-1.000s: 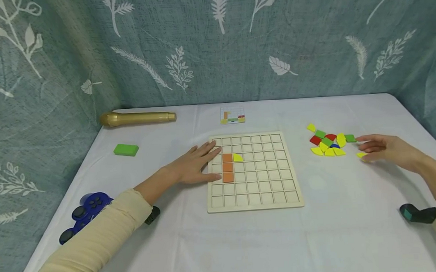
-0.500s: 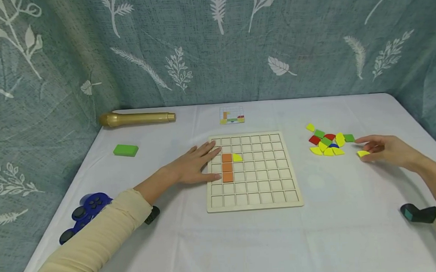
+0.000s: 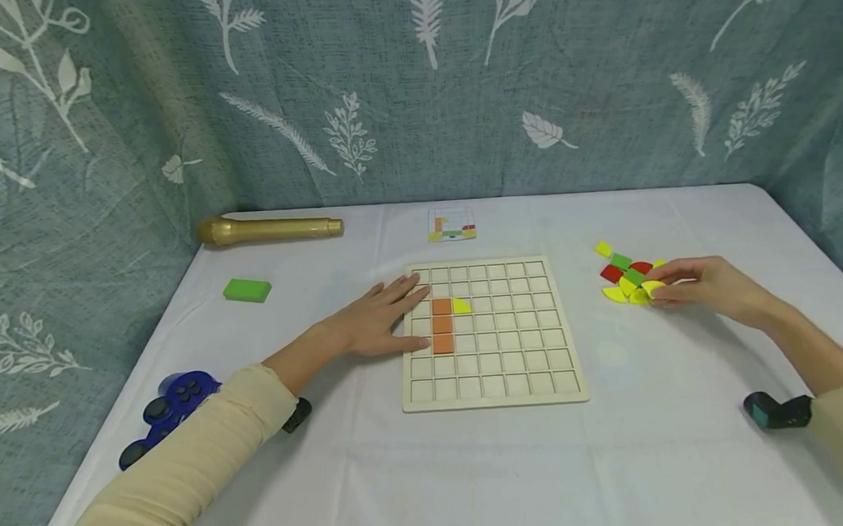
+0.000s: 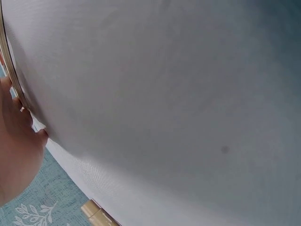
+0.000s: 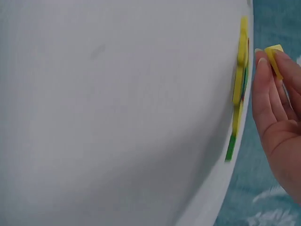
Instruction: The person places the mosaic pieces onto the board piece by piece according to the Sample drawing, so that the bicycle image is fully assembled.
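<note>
My left hand [image 3: 374, 321] lies with spread fingers on the left edge of a wooden grid board [image 3: 517, 397]. Three orange squares [image 3: 442, 325] form a column on the board, with a yellow quarter-round tile [image 3: 460, 305] to the right of the top one. Over a loose cluster of coloured tiles, my right hand [image 3: 716, 287] pinches a yellow tile [image 5: 275, 59] between thumb and fingers. The cluster includes a red tile [image 3: 611, 274], a green tile [image 3: 621, 261] and several yellow ones; my right fingers cover part of it.
Behind the board lies a small pattern card [image 3: 451, 224]. A gold microphone [image 3: 269, 229], a green block [image 3: 247, 290] and a blue game controller [image 3: 178, 403], partly under my left sleeve, are on the left. A leaf-patterned curtain [image 3: 484, 93] borders the table.
My right hand has lifted the yellow tile from the right of the cluster and carried it left, over the other tiles. The left hand stays on the board.
</note>
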Tool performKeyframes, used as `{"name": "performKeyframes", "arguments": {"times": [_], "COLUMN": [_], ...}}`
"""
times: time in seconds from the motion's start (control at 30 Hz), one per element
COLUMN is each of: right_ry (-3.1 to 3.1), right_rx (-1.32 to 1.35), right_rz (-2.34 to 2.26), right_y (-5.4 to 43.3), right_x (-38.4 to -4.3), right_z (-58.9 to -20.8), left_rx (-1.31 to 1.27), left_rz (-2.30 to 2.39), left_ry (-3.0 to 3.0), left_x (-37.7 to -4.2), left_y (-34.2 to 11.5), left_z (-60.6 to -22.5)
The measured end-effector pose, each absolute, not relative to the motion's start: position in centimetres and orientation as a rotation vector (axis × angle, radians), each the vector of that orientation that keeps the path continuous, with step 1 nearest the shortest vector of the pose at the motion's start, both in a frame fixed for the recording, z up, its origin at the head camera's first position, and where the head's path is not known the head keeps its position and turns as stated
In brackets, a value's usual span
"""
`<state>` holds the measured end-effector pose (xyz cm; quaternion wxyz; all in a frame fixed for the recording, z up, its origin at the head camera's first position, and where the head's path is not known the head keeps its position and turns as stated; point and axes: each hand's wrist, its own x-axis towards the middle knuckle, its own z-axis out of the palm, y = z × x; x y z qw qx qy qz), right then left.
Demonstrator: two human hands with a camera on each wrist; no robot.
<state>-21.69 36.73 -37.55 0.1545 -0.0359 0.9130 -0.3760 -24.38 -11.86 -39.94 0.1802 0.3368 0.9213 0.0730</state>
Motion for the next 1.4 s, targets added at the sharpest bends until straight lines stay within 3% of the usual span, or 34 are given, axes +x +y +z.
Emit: {"name": "performKeyframes", "arguments": {"times": [0.73, 1.4], "right_ry": [2.165, 1.968], "right_rx": [-0.426, -0.647], "right_rz": [-1.237, -1.265], "right_y": [22.1, 12.2], "right_x": [-23.3, -22.0], "right_z": [-38.1, -38.3], "left_rx": [0.950, 0.975], "left_rz": [0.191, 0.211], "left_ry": [2.603, 2.603], "left_x": [-24.3, -24.3], "left_y": [-11.8, -12.0], "left_z": [-39.8, -39.9]}}
